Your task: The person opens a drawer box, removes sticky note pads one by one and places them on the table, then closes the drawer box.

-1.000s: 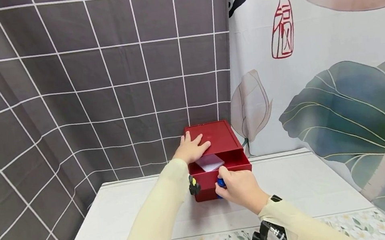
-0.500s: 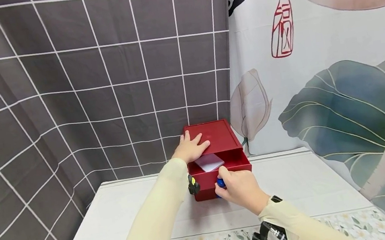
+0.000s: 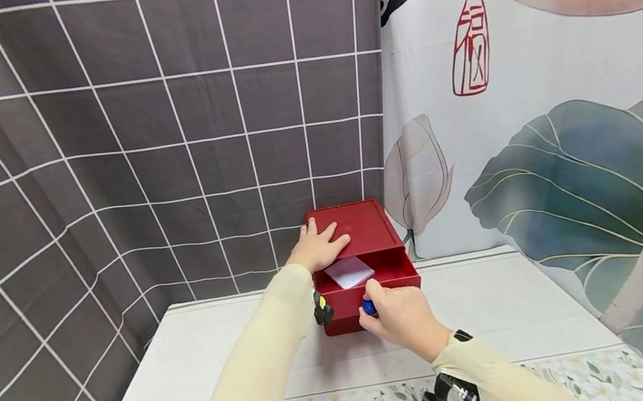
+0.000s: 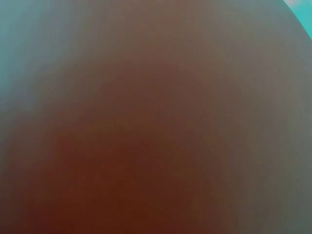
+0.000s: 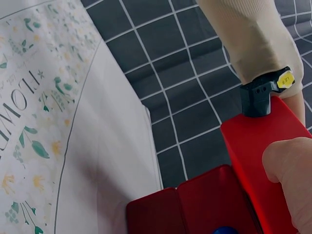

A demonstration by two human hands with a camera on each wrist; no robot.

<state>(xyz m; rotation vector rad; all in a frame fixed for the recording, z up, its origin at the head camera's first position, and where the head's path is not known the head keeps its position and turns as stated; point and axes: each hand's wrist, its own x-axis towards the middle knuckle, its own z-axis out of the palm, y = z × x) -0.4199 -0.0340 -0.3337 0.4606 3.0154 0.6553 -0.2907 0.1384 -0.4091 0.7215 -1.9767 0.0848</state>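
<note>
A red drawer box [image 3: 355,223] stands at the back of the table in the head view. Its upper drawer [image 3: 341,303] is pulled out, and a pale lilac square pad or card [image 3: 350,272] lies inside at the left. On the box's top, toward the left edge, my left hand [image 3: 317,248] rests with fingers spread. My right hand [image 3: 400,312] pinches the round blue knob [image 3: 369,307] on the drawer front. From the right wrist, part of that hand shows beside the red drawer [image 5: 258,131], with another blue knob [image 5: 225,230] lower down. The left wrist view is only a blur.
The box stands on a white tablecloth [image 3: 246,366] with a floral border in front. A dark grey gridded curtain [image 3: 193,109] hangs behind and to the left, and a white lotus-printed curtain [image 3: 523,65] to the right. Small cameras are strapped to both wrists.
</note>
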